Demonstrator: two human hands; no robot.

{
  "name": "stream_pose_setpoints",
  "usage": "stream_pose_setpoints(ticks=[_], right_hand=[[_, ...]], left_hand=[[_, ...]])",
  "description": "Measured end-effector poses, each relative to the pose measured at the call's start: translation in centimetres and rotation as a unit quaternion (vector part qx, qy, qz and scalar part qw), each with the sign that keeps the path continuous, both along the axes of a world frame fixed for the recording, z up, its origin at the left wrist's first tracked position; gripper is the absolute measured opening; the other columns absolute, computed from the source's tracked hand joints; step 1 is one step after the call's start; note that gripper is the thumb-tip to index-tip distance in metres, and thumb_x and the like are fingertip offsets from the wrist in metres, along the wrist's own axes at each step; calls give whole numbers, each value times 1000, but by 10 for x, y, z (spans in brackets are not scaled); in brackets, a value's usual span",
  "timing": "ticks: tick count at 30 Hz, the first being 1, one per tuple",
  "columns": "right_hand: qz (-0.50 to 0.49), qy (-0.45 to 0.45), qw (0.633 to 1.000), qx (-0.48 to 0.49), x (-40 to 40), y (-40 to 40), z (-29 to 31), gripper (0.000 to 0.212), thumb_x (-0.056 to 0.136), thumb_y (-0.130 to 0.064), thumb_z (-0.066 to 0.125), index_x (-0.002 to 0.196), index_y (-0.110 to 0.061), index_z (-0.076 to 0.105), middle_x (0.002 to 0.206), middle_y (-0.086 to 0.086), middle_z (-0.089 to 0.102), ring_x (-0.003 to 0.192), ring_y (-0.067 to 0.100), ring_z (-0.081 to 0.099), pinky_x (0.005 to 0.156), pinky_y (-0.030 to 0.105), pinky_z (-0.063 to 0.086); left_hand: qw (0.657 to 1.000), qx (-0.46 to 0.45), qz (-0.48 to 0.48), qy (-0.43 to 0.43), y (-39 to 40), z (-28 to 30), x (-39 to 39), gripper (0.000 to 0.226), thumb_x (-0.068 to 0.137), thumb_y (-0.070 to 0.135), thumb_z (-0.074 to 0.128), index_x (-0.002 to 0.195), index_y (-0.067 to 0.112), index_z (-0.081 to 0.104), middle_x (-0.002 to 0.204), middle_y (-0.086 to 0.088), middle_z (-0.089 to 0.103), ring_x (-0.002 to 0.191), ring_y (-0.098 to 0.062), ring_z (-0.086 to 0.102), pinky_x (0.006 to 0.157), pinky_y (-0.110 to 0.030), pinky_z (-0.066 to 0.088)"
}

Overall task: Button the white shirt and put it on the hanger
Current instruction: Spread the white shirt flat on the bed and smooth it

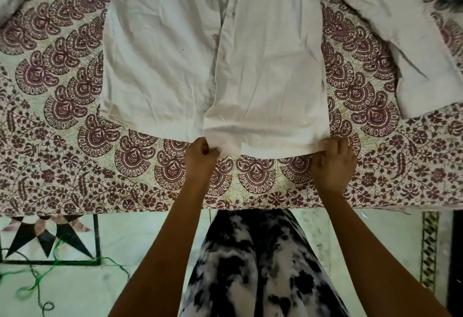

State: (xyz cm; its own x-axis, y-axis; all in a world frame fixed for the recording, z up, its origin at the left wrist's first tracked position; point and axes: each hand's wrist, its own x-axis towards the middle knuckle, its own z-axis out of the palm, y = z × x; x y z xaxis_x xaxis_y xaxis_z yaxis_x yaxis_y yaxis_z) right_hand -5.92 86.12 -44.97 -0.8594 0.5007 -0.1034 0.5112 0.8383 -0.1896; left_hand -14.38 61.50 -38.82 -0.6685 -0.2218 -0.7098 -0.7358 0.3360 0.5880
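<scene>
The white shirt [213,53] lies flat on a bed covered by a patterned bedsheet [62,91], cream with dark maroon paisley and flower prints. The front of the shirt faces up, and its hem is toward the person. The two front panels meet along a line in the middle, and the right panel overlaps the left one a little near the hem. A few small dark dots are visible near this line; they are too small to say if they are buttons. One sleeve [413,53] of the shirt lies spread out to the right side on the sheet.

Both hands are at the hem of the right panel. The left hand [200,156] has its fingers curled tightly, and it pinches the corner of the hem near the middle opening. The right hand [333,161] holds the outer corner of the same hem, with the fingers bent over the fabric and the thumb hidden under it. The cloth between the two hands is stretched quite straight.

Below the edge of the bed there is a pale tiled floor [137,241] with a black star pattern. A loose green thread [50,266] lies on the floor at the left. The person wears a black and white printed garment [263,266], visible between the arms.

No container appears in this view.
</scene>
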Motion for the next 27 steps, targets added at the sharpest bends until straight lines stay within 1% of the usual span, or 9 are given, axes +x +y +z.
stream_pose_setpoints(ticks=[3,5,6,8,11,14,17,23,27], right_hand=[[-11,-9,1000,-10,1,1,2,30,80,-19,39,101,-4,56,100,17,59,86,34,56,71,41,43],[-6,16,999,-33,1,2,4,31,80,-18,35,97,-3,57,96,17,59,81,34,56,66,40,44],[5,31,999,-42,1,2,5,30,78,-16,35,94,-3,57,94,18,58,77,35,56,63,39,44],[44,37,997,-43,0,-1,7,25,77,-14,37,90,-3,56,92,19,56,72,34,56,62,37,45],[68,-8,997,-44,0,-8,5,15,78,-4,54,92,-4,56,96,20,57,76,34,59,70,42,50],[27,-71,995,-58,-5,-10,6,24,73,2,60,97,-3,58,100,21,57,82,38,60,71,46,53],[32,-53,997,-42,-9,-8,12,22,72,-1,59,94,-2,59,97,21,56,81,37,58,71,45,50],[25,37,997,-61,-60,-9,25,24,80,-20,42,93,-8,58,90,13,61,78,31,57,70,36,45],[50,101,988,-104,-128,-3,29,30,80,-23,36,91,-10,60,86,9,65,76,29,59,67,35,47]], left_hand=[[968,234,71,59,-12,24,-11,28,86,-11,47,80,13,59,67,10,65,70,-6,61,69,-17,50],[938,311,135,67,-25,25,-19,40,86,-14,42,74,18,62,65,7,61,66,-8,57,67,-20,49],[940,296,162,56,-30,20,-22,39,85,-14,43,76,18,64,71,4,62,69,-10,58,68,-23,50],[969,159,187,9,-38,-2,-23,25,86,-11,50,93,8,64,89,-6,64,77,-18,61,68,-26,52],[988,-24,151,-37,-44,-37,-13,25,81,-8,61,105,-3,60,107,-20,64,82,-27,65,66,-30,55],[992,-119,39,-15,-47,-47,-11,28,77,4,71,100,1,57,100,-18,66,83,-29,64,70,-34,54],[972,-225,-59,0,-51,-44,-12,36,71,17,76,98,5,54,98,-15,64,83,-32,63,65,-32,47],[982,-162,-35,94,-32,-13,-62,14,79,11,69,92,8,63,86,-2,63,76,-18,57,69,-23,39],[981,-109,-35,157,-7,-3,-127,9,82,9,67,90,9,64,81,0,62,65,-4,54,60,-9,38]])
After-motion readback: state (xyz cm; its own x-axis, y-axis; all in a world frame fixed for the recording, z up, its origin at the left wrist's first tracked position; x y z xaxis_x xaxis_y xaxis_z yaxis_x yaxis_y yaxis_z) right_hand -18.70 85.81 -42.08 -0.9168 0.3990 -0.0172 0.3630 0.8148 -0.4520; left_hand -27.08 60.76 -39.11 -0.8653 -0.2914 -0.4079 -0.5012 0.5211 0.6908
